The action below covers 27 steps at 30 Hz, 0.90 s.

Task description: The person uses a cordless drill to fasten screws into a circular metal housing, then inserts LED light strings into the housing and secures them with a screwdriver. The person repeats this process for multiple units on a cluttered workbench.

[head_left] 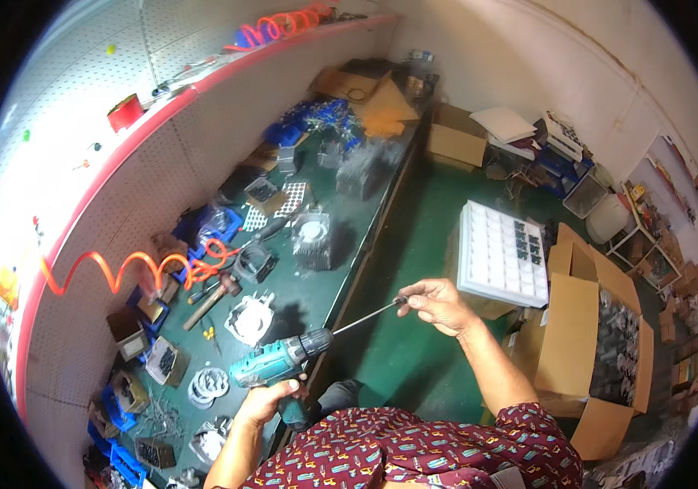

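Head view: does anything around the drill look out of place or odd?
The teal cordless drill, gripped by the left hand, points off the green workbench edge into the aisle; the right hand pinches the tip of its long bit in mid-air, over no workpiece.

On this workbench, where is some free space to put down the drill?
The bare green workbench shows between the finned metal part and the bench's front edge, and ahead of the drill beside the white round housing. The strip along the pegboard wall is crowded with blue bins, a hammer and small boxes.
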Each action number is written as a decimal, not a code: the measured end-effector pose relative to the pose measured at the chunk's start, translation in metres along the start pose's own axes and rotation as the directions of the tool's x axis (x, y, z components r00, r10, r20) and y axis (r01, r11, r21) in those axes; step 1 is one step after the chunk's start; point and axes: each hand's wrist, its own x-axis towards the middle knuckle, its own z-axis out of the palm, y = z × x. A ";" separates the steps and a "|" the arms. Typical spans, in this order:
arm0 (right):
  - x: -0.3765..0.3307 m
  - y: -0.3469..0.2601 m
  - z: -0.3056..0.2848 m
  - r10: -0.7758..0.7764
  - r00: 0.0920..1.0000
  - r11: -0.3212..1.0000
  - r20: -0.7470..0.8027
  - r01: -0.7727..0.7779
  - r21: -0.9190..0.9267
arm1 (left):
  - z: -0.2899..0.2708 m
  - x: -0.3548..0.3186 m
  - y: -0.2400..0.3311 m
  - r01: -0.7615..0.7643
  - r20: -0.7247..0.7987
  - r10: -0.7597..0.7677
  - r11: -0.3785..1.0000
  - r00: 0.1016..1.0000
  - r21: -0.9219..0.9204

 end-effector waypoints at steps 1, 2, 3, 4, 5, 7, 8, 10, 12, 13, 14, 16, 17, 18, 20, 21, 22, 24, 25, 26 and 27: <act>0.013 -0.007 -0.010 0.001 1.000 1.000 -0.018 -0.001 -0.007 | 0.000 0.023 0.003 0.003 0.011 -0.003 1.000 1.000 0.008; 0.025 -0.017 -0.020 0.004 0.999 1.000 -0.039 -0.005 -0.014 | 0.003 0.045 0.010 0.008 0.025 -0.008 1.000 1.000 0.015; 0.035 -0.026 -0.030 0.054 0.997 0.998 -0.062 -0.057 -0.042 | 0.006 0.064 0.019 -0.010 0.054 0.011 1.000 0.998 -0.017; 0.048 -0.036 -0.040 0.048 0.996 0.997 -0.073 -0.053 -0.062 | 0.013 0.085 0.029 -0.028 0.079 0.032 0.998 0.996 -0.051; 0.059 -0.047 -0.049 0.044 0.995 0.995 -0.088 -0.052 -0.080 | 0.019 0.103 0.038 -0.039 0.105 0.048 0.996 0.993 -0.083; 0.082 -0.070 -0.063 0.051 0.994 0.992 -0.093 -0.061 -0.113 | 0.021 0.139 0.053 -0.010 0.155 0.021 0.997 0.988 -0.070; 0.093 -0.074 -0.075 0.041 0.994 0.990 -0.098 -0.054 -0.131 | 0.023 0.157 0.061 0.003 0.182 0.007 0.999 0.983 -0.053; 0.117 -0.081 -0.095 -0.001 0.988 0.966 -0.156 -0.039 -0.254 | 0.033 0.183 0.078 0.012 0.168 -0.011 1.000 0.986 -0.008; 0.146 -0.088 -0.111 -0.080 0.992 0.903 -0.094 0.032 -0.428 | 0.033 0.212 0.082 0.013 0.143 -0.015 1.000 0.990 0.010; 0.162 -0.093 -0.119 -0.114 0.992 0.858 -0.054 0.071 -0.508 | 0.035 0.223 0.087 0.021 0.130 -0.024 0.999 0.991 0.029; 0.178 -0.097 -0.129 -0.029 0.996 0.879 -0.084 -0.015 -0.477 | 0.038 0.237 0.093 -0.001 0.130 -0.005 0.999 0.991 0.050; 0.215 -0.096 -0.156 -0.052 0.999 0.852 -0.009 0.039 -0.522 | 0.044 0.263 0.096 -0.010 0.080 0.005 0.998 0.997 0.061; 0.238 -0.094 -0.170 -0.080 0.995 0.796 0.058 0.099 -0.597 | 0.044 0.274 0.095 -0.013 0.038 0.010 0.996 0.999 0.092; 0.260 -0.095 -0.182 -0.104 0.987 0.732 0.123 0.160 -0.663 | 0.056 0.284 0.107 -0.010 0.009 0.009 0.994 1.000 0.112; 0.303 -0.097 -0.205 -0.073 0.985 0.694 0.159 0.164 -0.701 | 0.064 0.308 0.102 -0.015 -0.066 0.022 0.994 0.998 0.112; 0.327 -0.095 -0.219 -0.138 0.958 0.655 0.250 0.278 -0.703 | 0.062 0.325 0.097 -0.025 -0.131 0.062 0.963 0.990 0.268; 0.355 -0.095 -0.234 -0.200 0.918 0.608 0.343 0.391 -0.691 | 0.074 0.337 0.102 -0.017 -0.187 0.062 0.971 0.980 0.237; 0.400 -0.094 -0.257 -0.205 0.890 0.619 0.408 0.441 -0.650 | 0.093 0.358 0.110 0.041 -0.293 0.033 0.969 0.956 0.243; 0.422 -0.095 -0.266 -0.219 0.864 0.582 0.453 0.488 -0.650 | 0.106 0.367 0.117 0.051 -0.350 0.036 0.970 0.936 0.237; 0.442 -0.096 -0.273 -0.229 0.838 0.545 0.496 0.532 -0.648 | 0.113 0.377 0.122 0.050 -0.386 0.072 0.953 0.920 0.298; 0.459 -0.098 -0.278 -0.204 0.833 0.559 0.515 0.531 -0.637 | 0.123 0.383 0.131 0.054 -0.402 0.067 0.958 0.913 0.282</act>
